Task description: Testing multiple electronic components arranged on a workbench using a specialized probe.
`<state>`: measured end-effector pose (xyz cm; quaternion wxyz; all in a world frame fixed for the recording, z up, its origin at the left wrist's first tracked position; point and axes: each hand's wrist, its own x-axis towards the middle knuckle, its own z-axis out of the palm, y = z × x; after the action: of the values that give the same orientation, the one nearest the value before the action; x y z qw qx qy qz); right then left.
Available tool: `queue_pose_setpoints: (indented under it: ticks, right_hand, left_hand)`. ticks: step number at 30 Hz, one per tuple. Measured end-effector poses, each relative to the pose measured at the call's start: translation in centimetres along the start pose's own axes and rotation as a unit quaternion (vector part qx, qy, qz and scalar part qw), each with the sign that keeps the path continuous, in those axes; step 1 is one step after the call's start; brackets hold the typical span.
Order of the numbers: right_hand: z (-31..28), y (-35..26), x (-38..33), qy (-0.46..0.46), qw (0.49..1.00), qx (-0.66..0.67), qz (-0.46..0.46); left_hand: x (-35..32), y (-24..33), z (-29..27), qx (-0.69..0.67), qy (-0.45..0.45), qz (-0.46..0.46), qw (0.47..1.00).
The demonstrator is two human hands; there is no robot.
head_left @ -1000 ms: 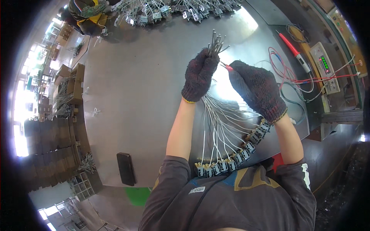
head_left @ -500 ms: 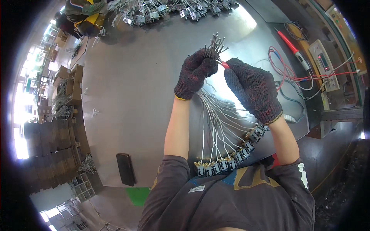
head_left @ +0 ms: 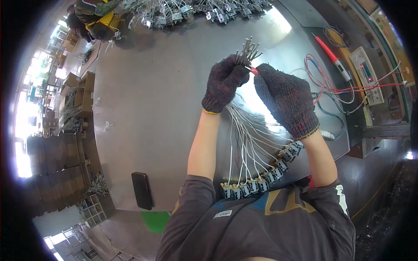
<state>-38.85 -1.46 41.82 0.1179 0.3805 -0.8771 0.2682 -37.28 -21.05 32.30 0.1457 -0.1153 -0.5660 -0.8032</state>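
My left hand point(head_left: 221, 85), in a dark knitted glove, is closed around a bundle of thin dark cable ends point(head_left: 249, 51) that fan out above its fingers. My right hand point(head_left: 285, 98), gloved alike, pinches a red-sleeved probe point(head_left: 254, 71). Its thin metal tip points at the bundle; whether it touches an end is too small to tell. From below my left hand, white cables point(head_left: 241, 143) spread over the metal tabletop point(head_left: 148, 108). They lead to a curved row of small metal-and-black blocks point(head_left: 246, 188) along the edge by my body.
More cabled metal parts point(head_left: 174, 16) are heaped at the far edge. On the right lie a red pen-like tool point(head_left: 325, 47), coiled red leads point(head_left: 320, 74) and a white meter box point(head_left: 366, 71) with a lit display. A dark phone point(head_left: 142, 190) rests at the near left.
My left hand and the cable bundle have shifted slightly to the right, closer to my right hand. The right hand with the probe has barely moved.
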Motion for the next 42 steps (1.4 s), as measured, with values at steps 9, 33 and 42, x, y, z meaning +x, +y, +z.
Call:
queue_pose_setpoints:
  ticks: [9, 33, 42]
  right_hand:
    - [0.8, 1.2, 0.4, 0.013, 0.999, -0.016, -0.032]
    - [0.7, 1.1, 1.3, -0.019, 0.998, 0.006, -0.054]
    - [1.0, 0.2, 0.5, -0.009, 0.999, 0.02, -0.035]
  left_hand:
    - [0.1, -0.1, 1.0, 0.04, 0.035, 0.019, 0.998]
    - [-0.2, 1.0, 1.0, 0.08, 0.054, 0.012, 0.995]
    - [-0.9, 1.3, 0.0, 0.033, 0.026, -0.007, 0.999]
